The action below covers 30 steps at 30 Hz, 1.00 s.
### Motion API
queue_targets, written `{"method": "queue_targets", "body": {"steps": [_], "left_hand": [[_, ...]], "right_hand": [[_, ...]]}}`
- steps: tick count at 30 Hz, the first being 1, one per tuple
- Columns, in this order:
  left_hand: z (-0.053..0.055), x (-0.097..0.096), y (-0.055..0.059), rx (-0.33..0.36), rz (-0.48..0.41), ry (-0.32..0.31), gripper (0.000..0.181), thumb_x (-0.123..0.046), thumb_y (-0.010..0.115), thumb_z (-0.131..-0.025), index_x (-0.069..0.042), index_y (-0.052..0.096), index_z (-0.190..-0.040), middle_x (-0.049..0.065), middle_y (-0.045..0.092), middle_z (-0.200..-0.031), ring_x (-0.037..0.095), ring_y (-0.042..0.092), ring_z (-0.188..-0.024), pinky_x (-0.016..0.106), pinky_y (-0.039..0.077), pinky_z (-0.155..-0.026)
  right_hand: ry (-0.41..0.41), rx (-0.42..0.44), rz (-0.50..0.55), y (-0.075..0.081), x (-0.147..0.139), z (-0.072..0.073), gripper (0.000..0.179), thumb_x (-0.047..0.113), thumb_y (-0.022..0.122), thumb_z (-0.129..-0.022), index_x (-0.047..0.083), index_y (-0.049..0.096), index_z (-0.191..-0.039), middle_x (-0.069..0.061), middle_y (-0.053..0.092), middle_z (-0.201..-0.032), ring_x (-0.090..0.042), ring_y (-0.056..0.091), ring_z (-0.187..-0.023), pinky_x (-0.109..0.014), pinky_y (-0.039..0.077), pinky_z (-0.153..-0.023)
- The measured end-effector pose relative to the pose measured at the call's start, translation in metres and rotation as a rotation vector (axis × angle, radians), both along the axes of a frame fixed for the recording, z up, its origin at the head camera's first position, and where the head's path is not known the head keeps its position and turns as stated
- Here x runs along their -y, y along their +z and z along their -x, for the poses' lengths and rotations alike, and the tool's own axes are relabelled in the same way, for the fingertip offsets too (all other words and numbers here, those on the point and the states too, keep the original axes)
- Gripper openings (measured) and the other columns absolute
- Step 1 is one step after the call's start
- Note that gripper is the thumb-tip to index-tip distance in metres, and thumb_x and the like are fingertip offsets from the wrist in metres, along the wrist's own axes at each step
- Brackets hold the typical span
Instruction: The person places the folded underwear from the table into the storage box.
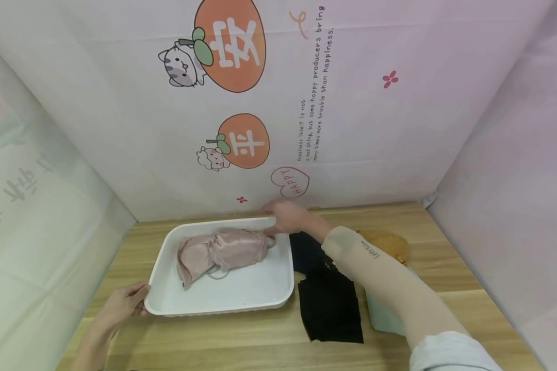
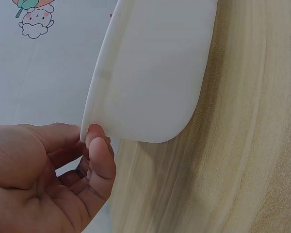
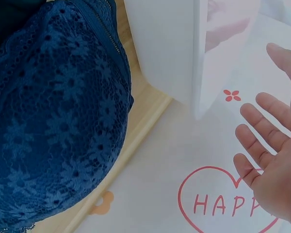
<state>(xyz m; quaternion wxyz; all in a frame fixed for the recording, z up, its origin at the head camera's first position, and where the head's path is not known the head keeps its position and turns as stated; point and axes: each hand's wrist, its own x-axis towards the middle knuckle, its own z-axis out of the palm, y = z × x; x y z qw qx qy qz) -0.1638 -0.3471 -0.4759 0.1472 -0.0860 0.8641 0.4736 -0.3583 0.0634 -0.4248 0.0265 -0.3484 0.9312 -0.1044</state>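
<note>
A white plastic tray [image 1: 255, 293] stands on the wooden table, holding a bunched pink satiny garment [image 1: 239, 250] with a thin loop, perhaps a bra. My left hand [image 1: 123, 304] pinches the rim at the near left corner; in the left wrist view, thumb and fingertips meet over the tray edge [image 2: 155, 82]. Over the far right corner is my right hand [image 1: 285, 215]. In the right wrist view this hand [image 3: 276, 145] has its fingers spread, apart from the tray wall [image 3: 167, 48]. A dark blue lace bra [image 3: 68, 107] lies beside the tray.
Right of the tray, a black cloth garment [image 1: 331, 309] lies flat on the table [image 1: 204, 342]. Beyond my right forearm are a mustard item [image 1: 385, 245] and a pale green item [image 1: 382, 317], both partly hidden. A printed white cloth wall [image 1: 353, 129] rises behind the table.
</note>
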Motion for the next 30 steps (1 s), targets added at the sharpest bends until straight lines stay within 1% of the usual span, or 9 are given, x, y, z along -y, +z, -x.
{"method": "queue_targets", "body": {"steps": [4, 10, 14, 19, 25, 28, 30], "left_hand": [[0.001, 0.000, 0.001, -0.005, -0.001, 0.001, 0.052, -0.020, 0.042, -0.101, 0.013, 0.031, -0.139, 0.017, 0.061, -0.102, 0.012, 0.060, -0.076, 0.021, 0.056, -0.069], [0.002, 0.001, 0.000, -0.005, 0.007, 0.004, 0.052, -0.021, 0.042, -0.101, 0.013, 0.031, -0.138, 0.017, 0.061, -0.102, 0.012, 0.060, -0.076, 0.022, 0.056, -0.069], [0.002, 0.001, -0.001, -0.005, -0.001, 0.003, 0.053, -0.022, 0.043, -0.101, 0.013, 0.032, -0.138, 0.015, 0.062, -0.099, 0.012, 0.060, -0.076, 0.022, 0.056, -0.068], [0.002, 0.001, -0.001, -0.003, -0.011, 0.005, 0.052, -0.022, 0.042, -0.101, 0.013, 0.032, -0.138, 0.015, 0.061, -0.098, 0.012, 0.060, -0.076, 0.022, 0.056, -0.068], [0.001, 0.001, -0.002, 0.000, -0.006, 0.007, 0.054, -0.024, 0.043, -0.101, 0.013, 0.033, -0.138, 0.014, 0.062, -0.098, 0.012, 0.060, -0.076, 0.022, 0.056, -0.068], [0.001, 0.001, -0.002, -0.001, -0.011, 0.006, 0.054, -0.025, 0.043, -0.101, 0.013, 0.033, -0.138, 0.013, 0.062, -0.098, 0.012, 0.061, -0.077, 0.022, 0.056, -0.069], [0.001, 0.001, -0.002, -0.001, -0.016, 0.005, 0.054, -0.025, 0.043, -0.100, 0.013, 0.032, -0.138, 0.014, 0.062, -0.099, 0.012, 0.061, -0.077, 0.022, 0.056, -0.069]], "right_hand": [[-0.002, -0.014, 0.000, 0.004, -0.003, 0.000, 0.058, 0.053, 0.069, -0.078, 0.025, 0.057, -0.127, 0.003, 0.059, -0.127, -0.017, 0.053, -0.116, -0.037, 0.045, -0.103], [-0.020, -0.028, -0.020, 0.006, -0.008, -0.001, 0.061, 0.056, 0.068, -0.077, 0.025, 0.056, -0.128, 0.003, 0.059, -0.128, -0.016, 0.053, -0.116, -0.035, 0.045, -0.102], [-0.026, -0.015, -0.008, 0.008, -0.014, -0.002, 0.061, 0.054, 0.068, -0.078, 0.021, 0.057, -0.128, 0.003, 0.060, -0.127, -0.016, 0.055, -0.114, -0.035, 0.046, -0.101], [-0.048, 0.001, 0.013, 0.011, -0.021, -0.002, 0.059, 0.053, 0.069, -0.078, 0.022, 0.058, -0.127, 0.003, 0.062, -0.123, -0.014, 0.056, -0.110, -0.034, 0.047, -0.098], [-0.094, 0.040, 0.022, 0.013, -0.029, -0.002, 0.064, 0.054, 0.070, -0.076, 0.021, 0.056, -0.129, 0.001, 0.062, -0.123, -0.016, 0.055, -0.113, -0.035, 0.046, -0.100], [-0.104, 0.059, 0.040, 0.013, -0.033, -0.002, 0.064, 0.052, 0.071, -0.076, 0.021, 0.056, -0.129, 0.000, 0.063, -0.122, -0.017, 0.056, -0.113, -0.036, 0.046, -0.100], [-0.106, 0.055, 0.049, 0.013, -0.037, -0.002, 0.062, 0.051, 0.071, -0.076, 0.021, 0.056, -0.129, 0.001, 0.063, -0.120, -0.017, 0.056, -0.112, -0.035, 0.047, -0.099]]}}
